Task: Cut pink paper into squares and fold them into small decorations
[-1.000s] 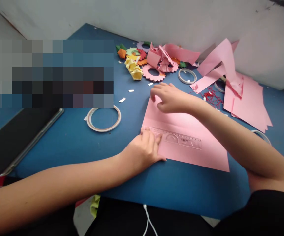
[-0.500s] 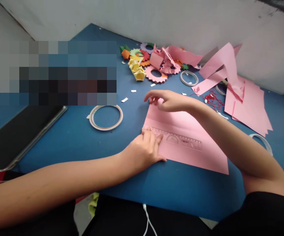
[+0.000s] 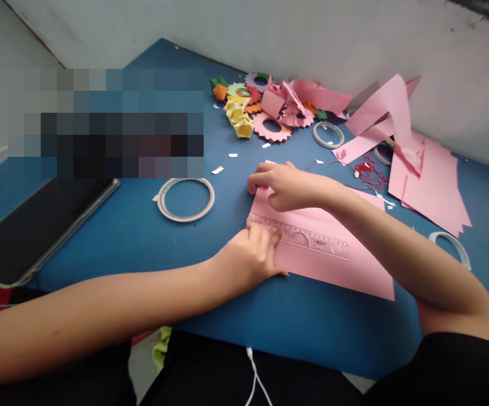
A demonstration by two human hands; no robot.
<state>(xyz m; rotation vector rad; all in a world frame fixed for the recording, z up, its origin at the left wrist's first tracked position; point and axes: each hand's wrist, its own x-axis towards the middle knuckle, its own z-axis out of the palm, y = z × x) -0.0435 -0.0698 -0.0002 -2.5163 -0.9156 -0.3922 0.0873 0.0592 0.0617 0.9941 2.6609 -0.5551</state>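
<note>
A pink sheet of paper (image 3: 337, 268) lies on the blue table in front of me. Across it runs a clear plastic ruler (image 3: 312, 242) with a protractor cut-out. My left hand (image 3: 256, 248) presses the ruler's left end against the sheet, fingers bunched on it and thumb near the sheet's lower edge. Over the upper left part of the sheet is my right hand (image 3: 284, 185). Its fingers are bent down by the left edge, apart from the thumb, with nothing visible between them. Whether those fingertips touch the paper is unclear.
A tape roll (image 3: 185, 200) and a dark phone or tablet (image 3: 36, 225) lie to the left. Folded paper pieces (image 3: 272, 127) are heaped at the back. Pink sheets (image 3: 430, 180), red thread (image 3: 370, 172) and another tape roll (image 3: 450, 248) lie to the right.
My right hand has come down closer to the sheet, its fingers more bent at the left edge. My left hand stays on the ruler. The view has shifted slightly.
</note>
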